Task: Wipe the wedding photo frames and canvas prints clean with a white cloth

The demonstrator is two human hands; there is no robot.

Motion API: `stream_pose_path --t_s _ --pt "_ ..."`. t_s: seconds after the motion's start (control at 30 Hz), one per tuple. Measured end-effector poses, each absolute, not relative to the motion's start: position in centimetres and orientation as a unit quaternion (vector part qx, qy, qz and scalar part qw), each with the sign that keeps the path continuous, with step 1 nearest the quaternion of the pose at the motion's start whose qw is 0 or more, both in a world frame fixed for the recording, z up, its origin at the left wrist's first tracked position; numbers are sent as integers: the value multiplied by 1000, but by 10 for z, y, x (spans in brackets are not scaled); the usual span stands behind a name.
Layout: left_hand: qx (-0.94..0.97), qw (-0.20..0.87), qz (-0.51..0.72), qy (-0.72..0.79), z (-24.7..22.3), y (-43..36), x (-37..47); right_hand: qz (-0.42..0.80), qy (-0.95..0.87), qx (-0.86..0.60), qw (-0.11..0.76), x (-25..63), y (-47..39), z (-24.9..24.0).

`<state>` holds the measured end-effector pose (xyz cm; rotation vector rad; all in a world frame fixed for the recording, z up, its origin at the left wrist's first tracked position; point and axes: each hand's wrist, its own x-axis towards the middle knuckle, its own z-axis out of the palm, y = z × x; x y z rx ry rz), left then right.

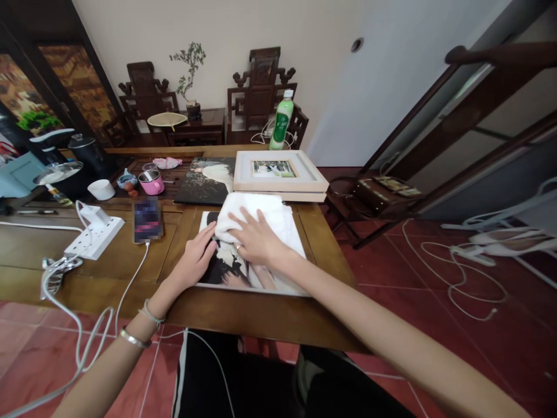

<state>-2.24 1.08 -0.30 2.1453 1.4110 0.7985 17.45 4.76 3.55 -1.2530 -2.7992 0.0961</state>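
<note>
A large photo print lies flat near the front edge of the wooden table, showing dark and pale areas. A folded white cloth rests on its upper part. My right hand presses flat on the cloth with fingers spread, and a ring shows on one finger. At the print's left edge lies my left hand, its fingers stretched out and reaching close to the cloth's left side. Part of the print is hidden under the cloth and my right forearm.
Behind the print stand stacked light wood frames, a dark photo panel and a green bottle. To the left are a phone on a cable, a power strip, a pink cup and a white cup.
</note>
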Motion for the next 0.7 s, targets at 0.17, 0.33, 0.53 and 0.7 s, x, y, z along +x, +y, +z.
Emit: stream_pose_path --t_s 0.17,0.33,0.53,0.7 --pt "754 220 397 475 -2 13 -21 22 -947 -316 49 165 9 34" --pt "757 221 403 465 -3 12 -23 75 -976 -203 36 173 -20 42" --pt "779 209 345 481 -3 8 -25 191 -966 -169 34 203 -47 51" --pt "798 202 282 492 -3 9 -22 207 -941 -263 51 235 -50 60"
